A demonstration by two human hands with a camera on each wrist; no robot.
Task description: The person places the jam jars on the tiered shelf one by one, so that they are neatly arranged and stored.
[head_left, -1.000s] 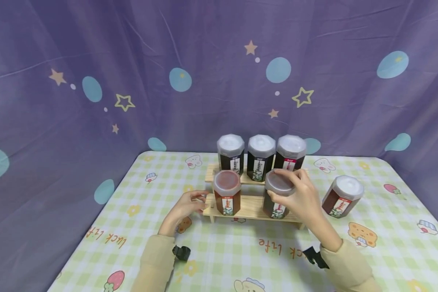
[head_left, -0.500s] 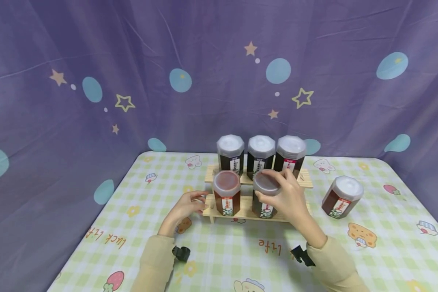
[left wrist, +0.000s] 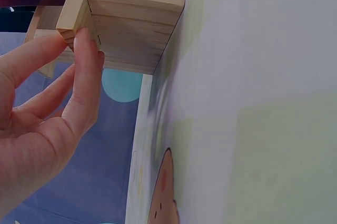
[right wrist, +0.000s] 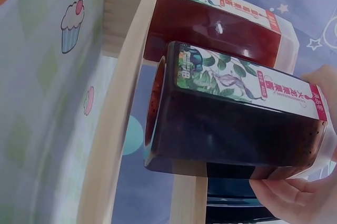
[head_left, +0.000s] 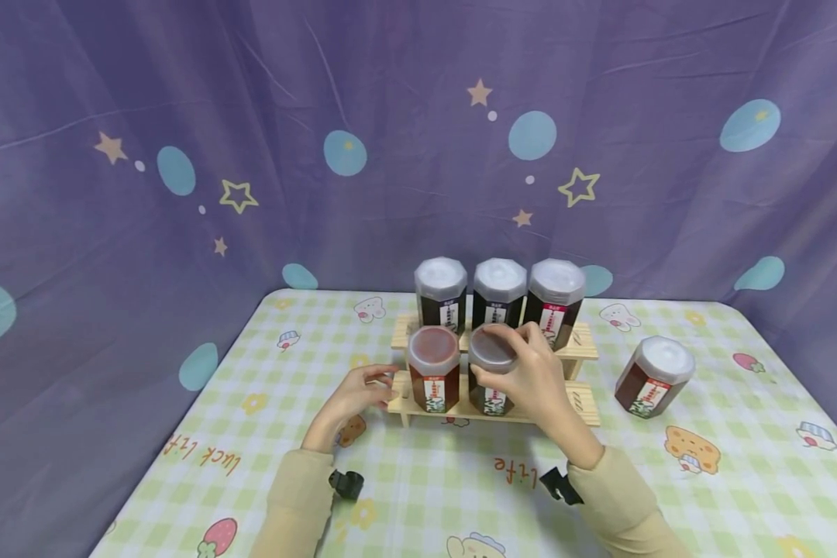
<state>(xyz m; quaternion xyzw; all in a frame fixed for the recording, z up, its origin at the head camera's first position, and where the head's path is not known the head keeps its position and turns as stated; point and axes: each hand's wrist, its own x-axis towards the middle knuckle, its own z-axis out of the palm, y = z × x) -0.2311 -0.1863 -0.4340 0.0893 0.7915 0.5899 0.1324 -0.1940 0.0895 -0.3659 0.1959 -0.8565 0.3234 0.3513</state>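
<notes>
A two-tier wooden rack (head_left: 583, 397) holds octagonal jam jars. In the head view my right hand (head_left: 539, 380) grips a dark jar (head_left: 484, 390) by its pale lid, thumb on the near side and fingers over the top. This jar stands at the lower tier, just right of a red-brown jar (head_left: 435, 387). In the right wrist view the dark jar's base (right wrist: 158, 108) is close over the shelf board, its label facing front. At the rack's left end my left hand (head_left: 352, 394) pinches the lower board's corner between thumb and fingers, as the left wrist view shows.
Three black jars with white lids, the middle one (head_left: 500, 291) among them, line the upper tier. Another dark red jar (head_left: 654, 378) stands on the checked tablecloth (head_left: 418, 496) right of the rack. A purple curtain (head_left: 418, 93) hangs behind the table.
My right hand has moved the dark jar left along the lower tier, up beside the red-brown jar, uncovering the tier's right end. The left hand has stayed at the rack's corner.
</notes>
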